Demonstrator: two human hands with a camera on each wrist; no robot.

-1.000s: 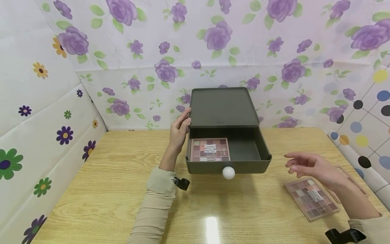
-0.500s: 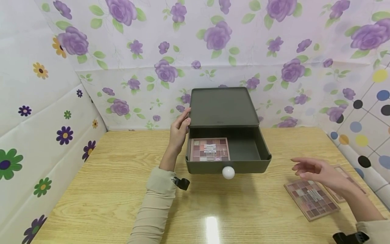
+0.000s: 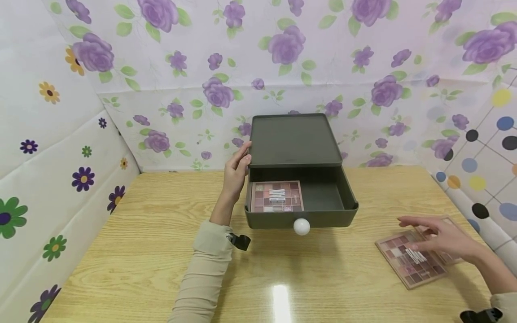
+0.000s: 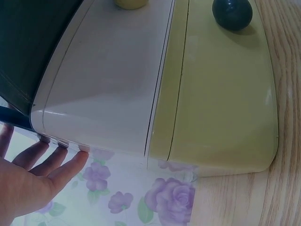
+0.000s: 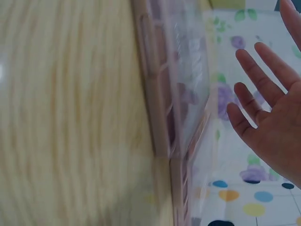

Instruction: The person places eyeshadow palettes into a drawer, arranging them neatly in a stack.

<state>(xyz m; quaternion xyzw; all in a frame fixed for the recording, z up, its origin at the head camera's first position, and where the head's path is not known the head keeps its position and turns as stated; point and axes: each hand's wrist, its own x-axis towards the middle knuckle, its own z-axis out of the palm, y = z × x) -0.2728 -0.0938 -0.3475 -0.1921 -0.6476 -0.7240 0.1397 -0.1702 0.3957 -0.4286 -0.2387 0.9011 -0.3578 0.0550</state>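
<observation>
My left hand (image 3: pixel 235 175) rests against the left side of a dark green drawer box (image 3: pixel 295 139); the left wrist view shows its fingers straight along that side. The box's drawer (image 3: pixel 324 193) is pulled out, with a white knob (image 3: pixel 301 226) in front. Inside, on the left, lies an eyeshadow palette (image 3: pixel 276 196). My right hand (image 3: pixel 452 237) hovers over two more palettes at the right, fingers spread and holding nothing. The nearer palette (image 3: pixel 393 262) lies flat and overlaps the other palette (image 3: pixel 450 259), which the hand partly hides.
Under the green drawer, the left wrist view shows a white drawer (image 4: pixel 103 70) and a yellow-green drawer (image 4: pixel 225 103) with a dark knob (image 4: pixel 232 13). The wooden table (image 3: pixel 161 251) ends at a flowered cloth (image 3: pixel 181 134) behind and patterned cloths at both sides.
My right hand has moved right, away from the box, and now lies over the palettes. The left hand stays on the box's side. The view has shifted slightly.
</observation>
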